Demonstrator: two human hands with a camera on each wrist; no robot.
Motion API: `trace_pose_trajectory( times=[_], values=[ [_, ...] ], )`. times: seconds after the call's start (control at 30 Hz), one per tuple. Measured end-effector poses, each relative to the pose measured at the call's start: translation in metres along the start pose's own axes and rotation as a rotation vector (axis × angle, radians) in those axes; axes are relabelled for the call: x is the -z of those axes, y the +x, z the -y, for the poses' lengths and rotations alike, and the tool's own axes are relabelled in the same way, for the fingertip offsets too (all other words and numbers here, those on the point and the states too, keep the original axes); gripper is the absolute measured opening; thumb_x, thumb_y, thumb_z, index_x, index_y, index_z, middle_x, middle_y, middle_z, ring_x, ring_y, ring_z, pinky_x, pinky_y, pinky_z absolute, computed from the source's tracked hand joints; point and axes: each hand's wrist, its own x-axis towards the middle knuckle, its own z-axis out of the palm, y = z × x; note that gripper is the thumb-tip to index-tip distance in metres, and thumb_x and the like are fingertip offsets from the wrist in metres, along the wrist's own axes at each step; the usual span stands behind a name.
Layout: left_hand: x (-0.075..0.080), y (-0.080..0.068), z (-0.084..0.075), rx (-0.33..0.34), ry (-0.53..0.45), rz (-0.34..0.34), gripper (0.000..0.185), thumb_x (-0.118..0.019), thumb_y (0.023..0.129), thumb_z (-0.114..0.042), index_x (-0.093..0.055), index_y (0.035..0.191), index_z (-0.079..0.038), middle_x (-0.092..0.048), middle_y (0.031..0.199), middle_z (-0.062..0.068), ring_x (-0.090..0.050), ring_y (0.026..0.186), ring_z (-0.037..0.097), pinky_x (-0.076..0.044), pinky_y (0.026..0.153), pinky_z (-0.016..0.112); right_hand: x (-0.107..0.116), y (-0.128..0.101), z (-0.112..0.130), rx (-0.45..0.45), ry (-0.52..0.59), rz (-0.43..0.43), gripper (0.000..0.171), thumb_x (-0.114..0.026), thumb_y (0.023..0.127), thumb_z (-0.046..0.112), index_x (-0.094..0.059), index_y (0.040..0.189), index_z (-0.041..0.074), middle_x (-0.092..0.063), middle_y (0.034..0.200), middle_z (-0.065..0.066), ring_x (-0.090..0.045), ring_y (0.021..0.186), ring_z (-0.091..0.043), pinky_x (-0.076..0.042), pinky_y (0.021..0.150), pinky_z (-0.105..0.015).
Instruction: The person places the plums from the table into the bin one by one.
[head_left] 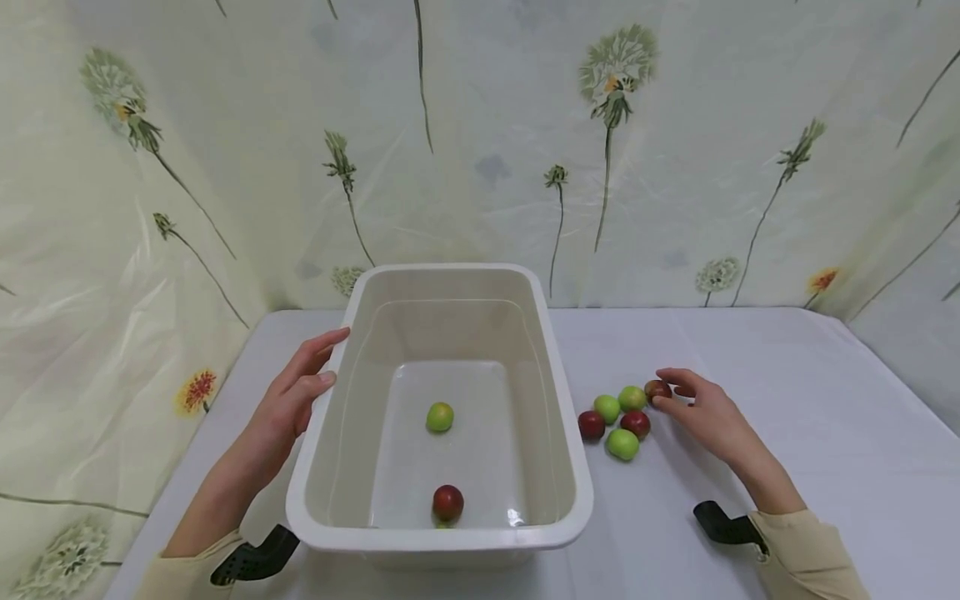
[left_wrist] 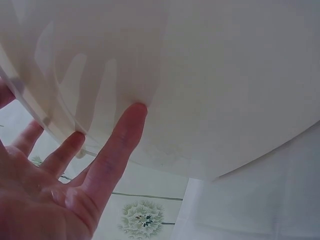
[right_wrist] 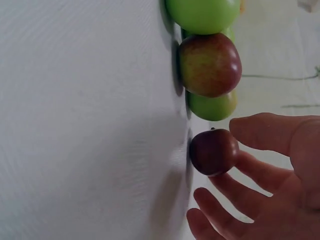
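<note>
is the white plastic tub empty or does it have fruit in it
Not empty. The white plastic tub holds two fruits: a small green fruit near the middle of its floor and a small red fruit by the near wall.

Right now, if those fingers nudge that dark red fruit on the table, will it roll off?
Probably: the dark red fruit looks round and smooth, so it may roll. It looks small beside the right hand, likely light. The green fruit beside it might stop it.

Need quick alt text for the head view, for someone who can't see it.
A right hand touches a dark red fruit among six on the table, while the left hand rests on a white tub holding two fruits.
</note>
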Motion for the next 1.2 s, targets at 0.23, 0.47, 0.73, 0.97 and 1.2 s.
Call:
trace_pose_trajectory(
  times=[0.23, 0.47, 0.73, 0.97, 1.2],
  values=[
    [-0.001, -0.002, 0.000, 0.005, 0.002, -0.009, 0.046, -0.037, 0.106, -0.030, -0.031, 0.152, -0.026, -0.031, 0.153, 0.004, -0.058, 0.118, 0.027, -0.055, 0.085, 0.044, -0.005, 0.001, -0.003, -0.005, -0.026, 0.013, 0.048, -0.059, 0.097, 0.013, -0.046, 0.138, -0.007, -0.054, 0.128, -0.031, -0.046, 0.123, -0.050, -0.039, 0.096, -0.062],
    [-0.001, -0.002, 0.000, -0.011, -0.003, -0.005, 0.046, -0.036, 0.106, -0.029, -0.030, 0.152, -0.025, -0.031, 0.153, 0.005, -0.058, 0.118, 0.028, -0.055, 0.084, 0.045, -0.004, 0.000, -0.003, -0.013, -0.036, 0.008, 0.046, -0.061, 0.096, 0.013, -0.049, 0.136, -0.007, -0.057, 0.125, -0.029, -0.048, 0.120, -0.048, -0.041, 0.093, -0.061],
    [-0.001, -0.001, -0.001, -0.011, -0.010, 0.003, 0.047, -0.036, 0.106, -0.029, -0.030, 0.152, -0.025, -0.030, 0.153, 0.004, -0.057, 0.119, 0.031, -0.055, 0.084, 0.045, -0.003, 0.000, -0.002, -0.014, -0.021, -0.023, 0.049, -0.062, 0.096, 0.017, -0.047, 0.136, -0.007, -0.057, 0.126, -0.030, -0.049, 0.119, -0.047, -0.042, 0.093, -0.059],
    [-0.001, 0.000, -0.001, -0.006, -0.013, 0.003, 0.046, -0.035, 0.106, -0.027, -0.031, 0.152, -0.024, -0.031, 0.153, 0.005, -0.058, 0.117, 0.030, -0.055, 0.083, 0.044, -0.002, -0.001, 0.001, -0.012, -0.003, -0.066, 0.049, -0.063, 0.096, 0.019, -0.049, 0.135, -0.006, -0.059, 0.125, -0.028, -0.050, 0.120, -0.046, -0.042, 0.092, -0.058],
    [-0.001, 0.000, -0.002, -0.014, -0.017, 0.003, 0.046, -0.035, 0.106, -0.027, -0.031, 0.152, -0.024, -0.030, 0.153, 0.006, -0.058, 0.118, 0.030, -0.055, 0.083, 0.045, -0.002, -0.002, 0.007, 0.005, 0.014, -0.098, 0.048, -0.063, 0.096, 0.022, -0.050, 0.135, -0.004, -0.061, 0.123, -0.025, -0.052, 0.117, -0.043, -0.044, 0.089, -0.054]
  ],
)
